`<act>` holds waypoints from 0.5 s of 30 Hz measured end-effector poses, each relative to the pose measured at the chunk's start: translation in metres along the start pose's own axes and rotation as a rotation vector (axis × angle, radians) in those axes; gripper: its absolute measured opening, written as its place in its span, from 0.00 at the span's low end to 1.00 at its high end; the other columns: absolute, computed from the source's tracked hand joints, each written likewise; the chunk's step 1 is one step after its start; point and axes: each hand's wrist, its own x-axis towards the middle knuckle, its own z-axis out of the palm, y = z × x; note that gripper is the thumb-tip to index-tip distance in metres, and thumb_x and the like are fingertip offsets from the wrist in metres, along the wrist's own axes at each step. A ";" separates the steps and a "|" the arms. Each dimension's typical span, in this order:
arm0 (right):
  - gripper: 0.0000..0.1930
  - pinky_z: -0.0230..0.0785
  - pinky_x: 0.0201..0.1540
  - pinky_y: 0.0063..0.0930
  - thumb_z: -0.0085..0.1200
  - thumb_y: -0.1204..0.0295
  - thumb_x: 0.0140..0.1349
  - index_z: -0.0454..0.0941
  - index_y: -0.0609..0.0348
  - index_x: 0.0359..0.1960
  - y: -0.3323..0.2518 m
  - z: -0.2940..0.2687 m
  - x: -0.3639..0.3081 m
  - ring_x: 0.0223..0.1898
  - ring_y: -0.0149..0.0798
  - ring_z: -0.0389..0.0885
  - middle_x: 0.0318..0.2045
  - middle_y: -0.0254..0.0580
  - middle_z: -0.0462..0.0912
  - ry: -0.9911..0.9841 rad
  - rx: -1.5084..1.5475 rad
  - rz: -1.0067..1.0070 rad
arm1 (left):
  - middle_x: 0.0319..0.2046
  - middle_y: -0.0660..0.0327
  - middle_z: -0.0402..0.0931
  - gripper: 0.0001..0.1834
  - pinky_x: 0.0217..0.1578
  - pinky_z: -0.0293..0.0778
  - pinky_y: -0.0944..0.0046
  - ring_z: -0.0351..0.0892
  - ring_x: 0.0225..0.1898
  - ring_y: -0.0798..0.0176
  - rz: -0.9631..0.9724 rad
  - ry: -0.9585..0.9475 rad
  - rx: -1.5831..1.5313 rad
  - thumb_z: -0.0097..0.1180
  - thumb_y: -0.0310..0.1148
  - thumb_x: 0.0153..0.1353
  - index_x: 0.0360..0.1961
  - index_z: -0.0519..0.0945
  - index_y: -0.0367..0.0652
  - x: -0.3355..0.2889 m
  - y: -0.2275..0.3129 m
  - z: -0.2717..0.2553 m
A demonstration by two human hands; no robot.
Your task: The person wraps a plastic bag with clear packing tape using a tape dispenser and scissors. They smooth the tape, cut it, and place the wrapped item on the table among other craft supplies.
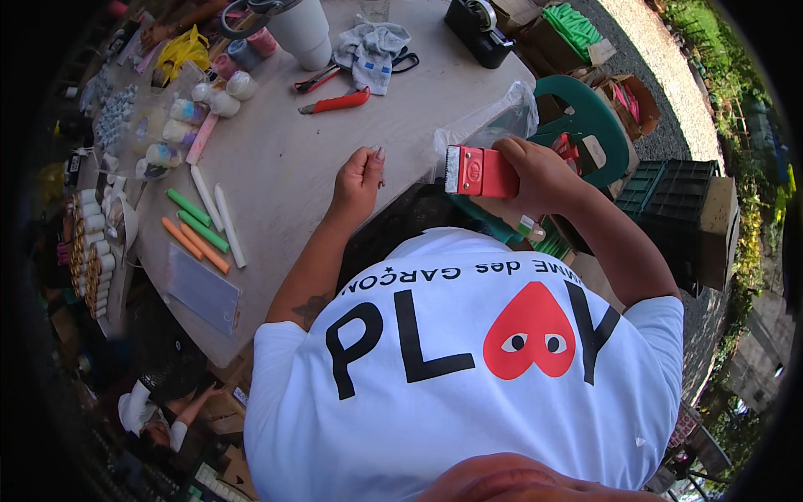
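Observation:
My right hand [535, 170] grips a red hand-held tape dispenser [489, 171] with a toothed metal edge pointing left, just off the table's near right edge. Over the table's near side, my left hand [361, 180] is closed, thumb against fingers; something small and dark shows at its fingertips, too small to name. Beyond it, a red utility knife [336, 101] lies on the table [276, 159], with a second knife [318, 79] behind. To the left lie two white candles [228, 224], two green candles [197, 221], two orange candles [195, 246] and a pink candle [202, 139].
A grey mug [301, 33], a crumpled cloth [372, 50] and a black desktop tape dispenser [478, 32] stand along the far side. Wrapped candles [180, 134] crowd the left. A clear plastic bag [493, 117] hangs by a green chair [590, 125]. Another person [155, 418] is at lower left.

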 end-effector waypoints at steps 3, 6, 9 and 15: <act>0.30 0.72 0.45 0.40 0.67 0.70 0.39 0.68 0.59 0.47 0.019 -0.005 0.008 0.43 0.53 0.78 0.39 0.50 0.76 -0.089 -0.004 0.029 | 0.19 0.66 0.68 0.15 0.28 0.68 0.72 0.67 0.23 0.74 0.024 0.049 -0.046 0.46 0.38 0.70 0.28 0.69 0.41 0.009 -0.004 0.017; 0.32 0.72 0.47 0.39 0.69 0.70 0.37 0.68 0.59 0.47 0.052 -0.007 0.015 0.44 0.53 0.77 0.41 0.50 0.76 -0.120 -0.029 -0.015 | 0.21 0.66 0.72 0.14 0.30 0.69 0.71 0.69 0.25 0.74 -0.027 0.127 0.100 0.48 0.38 0.69 0.29 0.71 0.41 0.011 0.000 0.037; 0.34 0.72 0.48 0.39 0.70 0.73 0.34 0.68 0.58 0.48 0.085 -0.013 0.023 0.45 0.53 0.77 0.42 0.49 0.75 -0.156 -0.039 -0.128 | 0.24 0.66 0.75 0.13 0.32 0.71 0.72 0.74 0.29 0.74 -0.096 0.223 0.025 0.50 0.38 0.68 0.30 0.72 0.41 0.011 -0.001 0.065; 0.33 0.73 0.46 0.40 0.67 0.74 0.34 0.68 0.58 0.48 0.131 -0.014 0.031 0.44 0.54 0.77 0.41 0.49 0.75 -0.198 -0.046 -0.345 | 0.36 0.61 0.76 0.17 0.39 0.72 0.68 0.76 0.37 0.69 -0.499 0.406 -0.556 0.48 0.47 0.68 0.41 0.69 0.43 0.001 -0.028 0.127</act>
